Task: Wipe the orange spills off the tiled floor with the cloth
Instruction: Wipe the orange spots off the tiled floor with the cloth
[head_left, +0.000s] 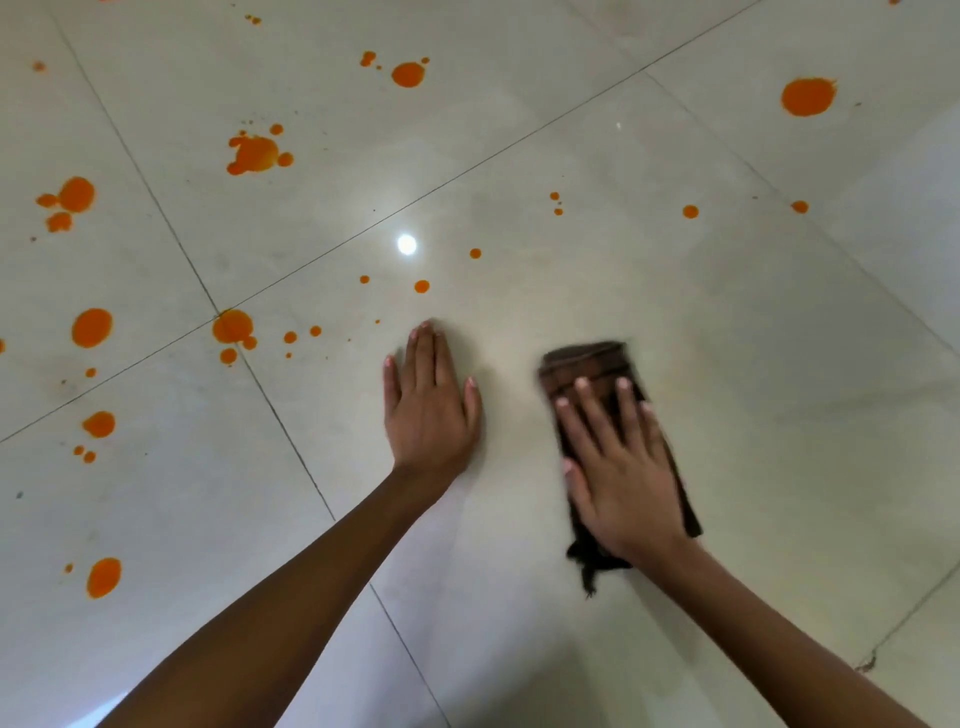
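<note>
My right hand (621, 467) lies flat, fingers spread, on top of a folded dark brown cloth (589, 364) and presses it to the pale tiled floor (753, 338). The cloth and hand are blurred. My left hand (428, 402) rests palm down on the bare tile to the left of the cloth, fingers together, holding nothing. Several orange spills dot the floor: a big round one (808, 96) at far right, a splatter (255, 153) at upper left, a blob (232, 326) on a tile joint, small drops (422, 286) just beyond my left hand.
Dark grout lines (291, 441) cross the floor diagonally. A bright light reflection (407, 244) shines on the tile beyond my left hand. More orange blobs (104, 577) run down the left side. A small chip (866, 664) marks a joint at lower right.
</note>
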